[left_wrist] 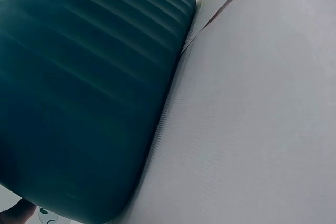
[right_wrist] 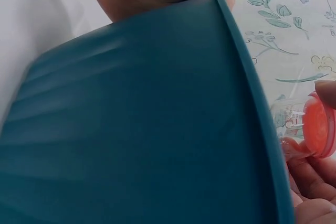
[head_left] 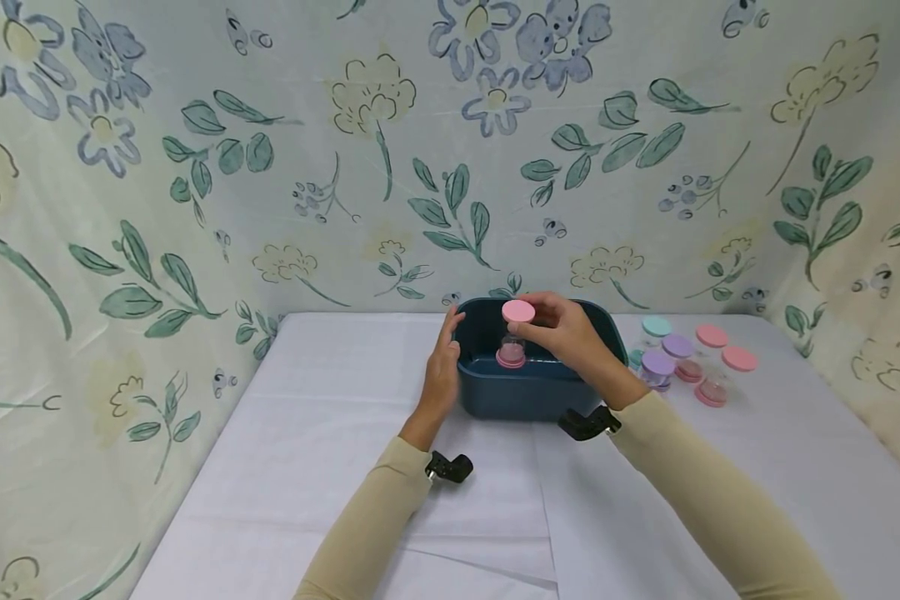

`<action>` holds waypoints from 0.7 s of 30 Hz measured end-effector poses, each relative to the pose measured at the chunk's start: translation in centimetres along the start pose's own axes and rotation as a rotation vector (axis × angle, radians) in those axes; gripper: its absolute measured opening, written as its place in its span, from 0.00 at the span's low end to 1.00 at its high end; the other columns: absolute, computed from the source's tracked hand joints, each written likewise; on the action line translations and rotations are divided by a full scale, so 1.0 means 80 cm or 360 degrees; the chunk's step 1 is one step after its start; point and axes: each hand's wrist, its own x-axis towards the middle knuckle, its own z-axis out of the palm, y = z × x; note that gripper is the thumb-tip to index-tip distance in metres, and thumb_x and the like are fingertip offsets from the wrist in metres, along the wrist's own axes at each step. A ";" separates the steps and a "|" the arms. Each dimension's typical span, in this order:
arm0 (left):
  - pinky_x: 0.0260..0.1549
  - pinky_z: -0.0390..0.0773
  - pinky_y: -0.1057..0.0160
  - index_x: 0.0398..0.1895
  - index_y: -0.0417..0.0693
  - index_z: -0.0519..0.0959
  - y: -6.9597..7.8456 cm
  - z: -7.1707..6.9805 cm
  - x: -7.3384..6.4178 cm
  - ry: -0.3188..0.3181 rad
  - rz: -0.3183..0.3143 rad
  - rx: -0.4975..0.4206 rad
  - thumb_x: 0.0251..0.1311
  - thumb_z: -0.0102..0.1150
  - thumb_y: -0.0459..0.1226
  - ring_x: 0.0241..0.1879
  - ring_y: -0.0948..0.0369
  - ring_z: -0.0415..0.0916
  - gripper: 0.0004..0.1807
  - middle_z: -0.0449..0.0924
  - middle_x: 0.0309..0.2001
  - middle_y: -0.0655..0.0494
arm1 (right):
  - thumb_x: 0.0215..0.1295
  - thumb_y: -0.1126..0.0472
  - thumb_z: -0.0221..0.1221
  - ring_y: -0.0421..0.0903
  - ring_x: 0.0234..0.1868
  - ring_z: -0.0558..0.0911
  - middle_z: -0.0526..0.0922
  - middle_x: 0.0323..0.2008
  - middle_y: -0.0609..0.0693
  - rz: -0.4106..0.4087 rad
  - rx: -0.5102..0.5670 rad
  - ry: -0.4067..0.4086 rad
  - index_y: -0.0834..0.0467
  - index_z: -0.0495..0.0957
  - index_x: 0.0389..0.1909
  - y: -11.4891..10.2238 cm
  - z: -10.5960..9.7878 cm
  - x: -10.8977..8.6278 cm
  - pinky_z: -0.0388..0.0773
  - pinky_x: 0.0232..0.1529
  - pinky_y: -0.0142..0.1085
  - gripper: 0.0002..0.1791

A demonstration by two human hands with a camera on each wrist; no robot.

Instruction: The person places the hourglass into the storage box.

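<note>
A dark teal bin (head_left: pixel 532 400) stands on the white cloth. My right hand (head_left: pixel 570 333) is above its opening and pinches a small clear jar (head_left: pixel 512 346) by its pink lid (head_left: pixel 518 312). The jar is upright with a pink base. In the right wrist view the same jar (right_wrist: pixel 289 121) shows beyond the bin's rim (right_wrist: pixel 252 82). My left hand (head_left: pixel 442 367) lies along the bin's left outer wall, fingers fairly straight and pointing up. The left wrist view is mostly filled by the bin's ribbed side (left_wrist: pixel 89 77).
To the right of the bin stand several similar jars, with a teal lid (head_left: pixel 656 326), purple lids (head_left: pixel 657 362) and pink lids (head_left: pixel 739 359). Floral cloth (head_left: pixel 375 208) hangs behind and at both sides. The white tablecloth (head_left: pixel 330 467) has creases near the front.
</note>
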 end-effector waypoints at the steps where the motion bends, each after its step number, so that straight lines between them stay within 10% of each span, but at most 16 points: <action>1: 0.70 0.49 0.47 0.75 0.47 0.53 -0.001 0.000 0.000 -0.0001 -0.0002 -0.0002 0.74 0.25 0.43 0.75 0.60 0.43 0.28 0.47 0.76 0.55 | 0.58 0.50 0.67 0.52 0.56 0.78 0.78 0.56 0.55 0.0004 -0.0005 -0.0007 0.57 0.72 0.61 0.000 0.002 0.001 0.74 0.56 0.50 0.31; 21: 0.69 0.48 0.44 0.73 0.31 0.49 0.053 -0.012 -0.005 -0.0032 0.0001 -0.0048 0.69 0.26 0.30 0.74 0.46 0.44 0.28 0.52 0.73 0.38 | 0.58 0.53 0.67 0.54 0.54 0.79 0.79 0.54 0.58 0.0047 -0.0004 -0.0121 0.61 0.73 0.60 0.005 0.027 0.014 0.77 0.54 0.47 0.30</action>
